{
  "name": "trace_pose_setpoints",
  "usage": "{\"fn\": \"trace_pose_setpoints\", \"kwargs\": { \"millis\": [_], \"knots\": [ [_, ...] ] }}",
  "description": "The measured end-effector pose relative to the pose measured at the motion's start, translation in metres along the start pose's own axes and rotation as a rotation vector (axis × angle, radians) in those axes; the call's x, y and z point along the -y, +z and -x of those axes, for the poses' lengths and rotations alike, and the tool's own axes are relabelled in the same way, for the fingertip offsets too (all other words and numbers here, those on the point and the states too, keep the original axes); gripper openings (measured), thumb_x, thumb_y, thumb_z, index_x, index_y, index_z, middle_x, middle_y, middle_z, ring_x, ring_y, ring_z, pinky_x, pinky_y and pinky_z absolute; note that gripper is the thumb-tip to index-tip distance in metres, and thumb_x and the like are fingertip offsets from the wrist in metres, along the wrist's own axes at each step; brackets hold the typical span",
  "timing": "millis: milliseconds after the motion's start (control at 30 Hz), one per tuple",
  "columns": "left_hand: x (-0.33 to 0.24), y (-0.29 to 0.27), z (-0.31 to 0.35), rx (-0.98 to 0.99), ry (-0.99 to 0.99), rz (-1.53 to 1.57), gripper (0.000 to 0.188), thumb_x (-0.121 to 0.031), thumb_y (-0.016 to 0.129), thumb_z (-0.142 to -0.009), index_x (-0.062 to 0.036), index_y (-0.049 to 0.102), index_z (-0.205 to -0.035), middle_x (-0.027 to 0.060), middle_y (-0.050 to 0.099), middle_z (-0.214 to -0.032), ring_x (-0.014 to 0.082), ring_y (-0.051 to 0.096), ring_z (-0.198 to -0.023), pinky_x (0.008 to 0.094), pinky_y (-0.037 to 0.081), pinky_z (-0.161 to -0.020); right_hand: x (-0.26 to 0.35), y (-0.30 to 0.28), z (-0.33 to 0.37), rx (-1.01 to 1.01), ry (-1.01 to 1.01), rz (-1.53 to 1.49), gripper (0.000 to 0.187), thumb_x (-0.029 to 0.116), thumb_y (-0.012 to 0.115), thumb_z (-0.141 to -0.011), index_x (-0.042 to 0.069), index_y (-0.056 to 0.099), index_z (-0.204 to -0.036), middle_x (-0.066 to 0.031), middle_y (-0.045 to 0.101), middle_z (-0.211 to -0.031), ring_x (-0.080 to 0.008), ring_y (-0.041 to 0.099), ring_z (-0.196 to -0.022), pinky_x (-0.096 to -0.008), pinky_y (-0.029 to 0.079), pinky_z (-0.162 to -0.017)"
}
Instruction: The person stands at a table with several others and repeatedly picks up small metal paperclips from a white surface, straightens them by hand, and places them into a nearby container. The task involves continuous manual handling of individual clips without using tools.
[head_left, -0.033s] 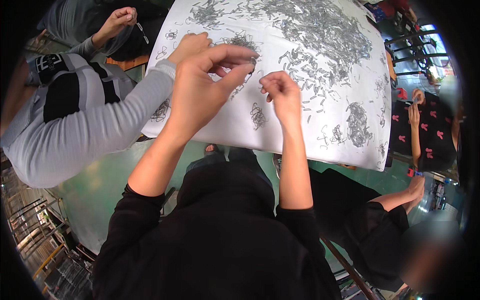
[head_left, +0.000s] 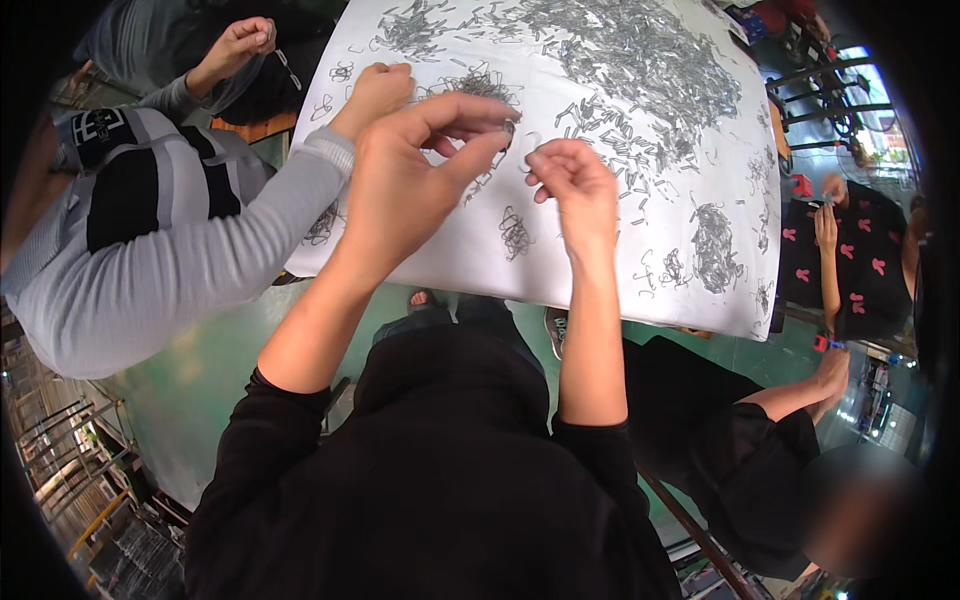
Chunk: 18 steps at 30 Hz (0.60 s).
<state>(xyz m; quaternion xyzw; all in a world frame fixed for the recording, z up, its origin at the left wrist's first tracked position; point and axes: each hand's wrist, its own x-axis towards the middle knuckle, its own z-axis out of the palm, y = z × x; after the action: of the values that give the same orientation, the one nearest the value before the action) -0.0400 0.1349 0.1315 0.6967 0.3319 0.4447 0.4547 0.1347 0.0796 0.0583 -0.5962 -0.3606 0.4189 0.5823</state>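
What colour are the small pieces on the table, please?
The pieces are grey, clearest in the head view.

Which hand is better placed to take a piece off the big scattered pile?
Right, likely: the right hand lies nearer the scattered pile, though it seems to pinch a thin wire. The left hand, farther off, pinches a small dark piece.

We see slim grey pieces (head_left: 650, 80) and thin wire hooks (head_left: 716, 248) in smooth, dully shining metal over a matt white cover (head_left: 450, 262), cloth or paper, we cannot tell which. Our black top (head_left: 430, 480) looks like soft matt cloth, the grey sleeve (head_left: 180, 290) like fine knit with a ribbed cuff (head_left: 328, 149), the green floor (head_left: 170, 425) smooth and faintly glossy.
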Motion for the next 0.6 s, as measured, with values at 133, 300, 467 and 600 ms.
{"fn": "trace_pose_setpoints", "kwargs": {
  "millis": [133, 300, 467, 600],
  "knots": [
    [-0.009, 0.013, 0.000, 0.050, 0.089, -0.064, 0.020, -0.004, 0.068, -0.080, -0.0070, 0.070, -0.099, 0.0035, 0.071, -0.082, 0.0109, 0.066, -0.076, 0.0243, 0.047, -0.067, 0.073, 0.008, 0.034, -0.031, -0.151, -0.293, 0.012, 0.007, 0.069, -0.085, 0.000, 0.064, -0.093, -0.0036, 0.062, -0.074, -0.0078, 0.055, -0.063, -0.0194, 0.040, -0.053],
    [-0.022, 0.032, 0.000, 0.098, 0.124, -0.057, 0.026, -0.003, 0.069, -0.080, -0.0055, 0.067, -0.105, 0.0019, 0.070, -0.085, 0.0084, 0.063, -0.078, 0.0227, 0.045, -0.071, 0.094, 0.004, 0.049, -0.146, -0.175, -0.276, 0.013, 0.009, 0.072, -0.083, 0.001, 0.065, -0.090, -0.0009, 0.060, -0.078, -0.0046, 0.043, -0.059, -0.0187, 0.033, -0.053],
    [-0.030, 0.051, -0.004, 0.140, 0.175, -0.043, 0.030, -0.003, 0.070, -0.079, -0.0064, 0.065, -0.108, 0.0005, 0.070, -0.085, 0.0084, 0.062, -0.078, 0.0234, 0.045, -0.070, 0.091, -0.018, 0.050, -0.202, -0.194, -0.241, 0.010, 0.006, 0.071, -0.083, 0.001, 0.066, -0.089, -0.0013, 0.060, -0.082, -0.0064, 0.049, -0.069, -0.0192, 0.038, -0.060],
    [-0.020, 0.068, -0.008, 0.185, 0.242, -0.034, 0.031, -0.006, 0.070, -0.081, -0.0069, 0.064, -0.111, 0.0009, 0.070, -0.088, 0.0081, 0.062, -0.082, 0.0239, 0.045, -0.071, 0.087, -0.032, 0.044, -0.268, -0.372, -0.141, 0.008, 0.000, 0.070, -0.081, -0.001, 0.066, -0.088, -0.0045, 0.058, -0.091, -0.0114, 0.055, -0.082, -0.0228, 0.046, -0.070]
  ]
}}
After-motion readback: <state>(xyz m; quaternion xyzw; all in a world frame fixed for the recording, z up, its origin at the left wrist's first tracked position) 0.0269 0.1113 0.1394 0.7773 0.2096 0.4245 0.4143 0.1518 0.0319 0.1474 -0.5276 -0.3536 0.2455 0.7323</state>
